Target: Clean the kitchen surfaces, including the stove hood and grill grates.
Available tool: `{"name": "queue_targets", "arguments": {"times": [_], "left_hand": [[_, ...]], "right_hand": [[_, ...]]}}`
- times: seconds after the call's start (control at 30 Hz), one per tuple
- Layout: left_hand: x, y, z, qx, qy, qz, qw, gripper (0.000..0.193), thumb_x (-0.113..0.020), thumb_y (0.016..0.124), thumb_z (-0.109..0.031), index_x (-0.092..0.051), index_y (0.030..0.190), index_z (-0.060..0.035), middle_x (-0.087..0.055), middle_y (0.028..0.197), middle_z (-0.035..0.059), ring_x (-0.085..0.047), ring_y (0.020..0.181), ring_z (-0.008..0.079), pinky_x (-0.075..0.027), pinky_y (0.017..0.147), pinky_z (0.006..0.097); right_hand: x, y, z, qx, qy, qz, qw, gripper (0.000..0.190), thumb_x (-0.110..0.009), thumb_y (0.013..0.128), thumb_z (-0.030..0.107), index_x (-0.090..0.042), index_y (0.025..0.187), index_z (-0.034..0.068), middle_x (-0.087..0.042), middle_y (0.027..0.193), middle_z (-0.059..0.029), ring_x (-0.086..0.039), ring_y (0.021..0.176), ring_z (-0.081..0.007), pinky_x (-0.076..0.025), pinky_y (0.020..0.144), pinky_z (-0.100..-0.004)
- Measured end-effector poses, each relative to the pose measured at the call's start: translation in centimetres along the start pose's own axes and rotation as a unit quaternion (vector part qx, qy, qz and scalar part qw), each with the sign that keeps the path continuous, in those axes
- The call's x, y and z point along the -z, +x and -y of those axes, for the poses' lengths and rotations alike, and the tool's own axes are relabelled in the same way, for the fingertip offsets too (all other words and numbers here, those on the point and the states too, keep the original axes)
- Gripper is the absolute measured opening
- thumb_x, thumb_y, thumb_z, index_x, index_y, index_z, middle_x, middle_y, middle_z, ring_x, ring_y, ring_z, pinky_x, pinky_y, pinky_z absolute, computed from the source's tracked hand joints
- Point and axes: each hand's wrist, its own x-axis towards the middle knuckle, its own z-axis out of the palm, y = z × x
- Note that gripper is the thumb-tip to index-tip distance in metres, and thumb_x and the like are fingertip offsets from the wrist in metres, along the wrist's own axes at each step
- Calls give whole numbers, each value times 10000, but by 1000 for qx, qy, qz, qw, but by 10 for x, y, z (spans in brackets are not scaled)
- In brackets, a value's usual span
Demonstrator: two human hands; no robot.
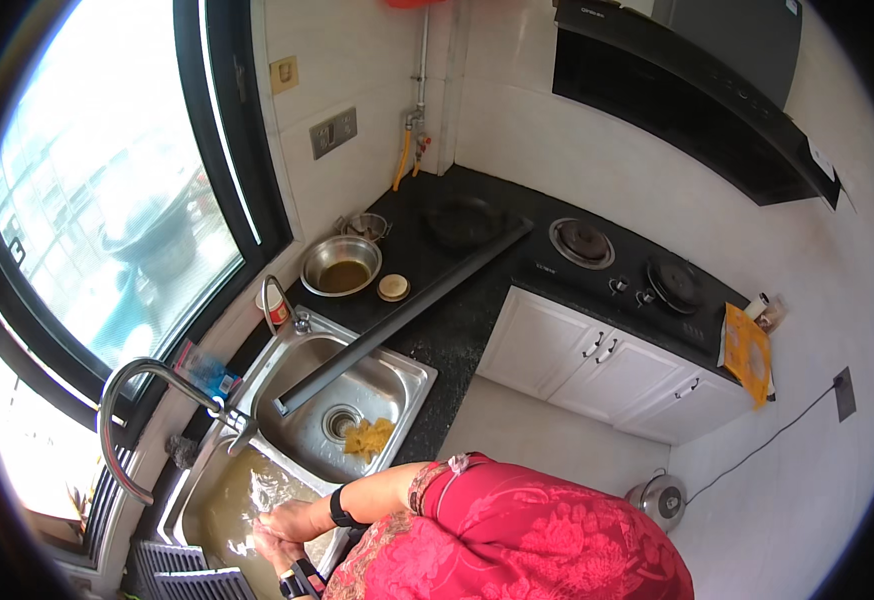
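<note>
Both of my hands meet over cloudy, rippling water in the near basin of a stainless steel double sink (pixel 422 375). My right hand (pixel 288 520), with a black band on the wrist, lies over my left hand (pixel 275 549), which has a dark strap at its wrist. Fingers overlap, so whether anything is between them cannot be told. A curved metal faucet (pixel 125 375) arches at the window side. In the far basin a yellow cloth (pixel 369 439) lies beside the drain strainer (pixel 341 422). A long dark metal panel (pixel 407 307) slants from that basin onto the counter.
Slotted dark grates (pixel 204 583) lie at the sink's near end. A steel bowl (pixel 341 266) of brownish liquid, a round lid (pixel 393 286) and a small faucet (pixel 272 300) are beyond the sink. A stove burner (pixel 581 241) sits under the range hood (pixel 677 112).
</note>
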Motion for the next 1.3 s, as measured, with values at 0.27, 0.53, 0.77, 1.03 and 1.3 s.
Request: {"name": "queue_targets", "arguments": {"times": [0.27,0.53,0.77,1.03,1.3], "left_hand": [[-38,-16,17,11,-10,-60,998,199,-418,883,-243,-508,761,-113,-564,721,24,-572,650,185,-480,574,332],[-42,-2,23,162,46,-53,984,246,-423,894,-295,-585,838,-118,-643,804,58,-634,684,218,-540,620,341],[-51,4,17,171,80,43,981,118,-523,834,-84,-573,916,-17,-646,849,78,-636,717,226,-537,619,308],[-12,0,0,35,166,-36,985,73,-569,774,-27,-566,733,-87,-571,640,-11,-518,468,103,-398,401,228],[-11,-29,9,39,167,66,983,69,-569,841,-155,-557,841,-87,-537,677,4,-523,539,122,-456,523,264]], "right_hand": [[2,-11,-44,130,-151,-63,978,252,-458,896,273,-498,856,27,-604,640,-175,-604,588,-373,-474,541,-456],[32,-28,-56,40,-197,-26,979,242,-504,863,312,-558,867,77,-620,779,-167,-621,730,-349,-480,620,-450],[52,-35,-80,-152,-110,-223,957,349,-459,860,369,-665,846,87,-642,835,-191,-619,800,-383,-480,703,-479],[55,-64,-55,-209,47,-357,909,389,-459,852,370,-635,777,30,-631,790,-199,-609,758,-377,-458,687,-443],[56,-90,-7,-107,482,-354,794,260,-522,917,290,-634,851,65,-634,737,-17,-581,592,-94,-470,548,-241]]}}
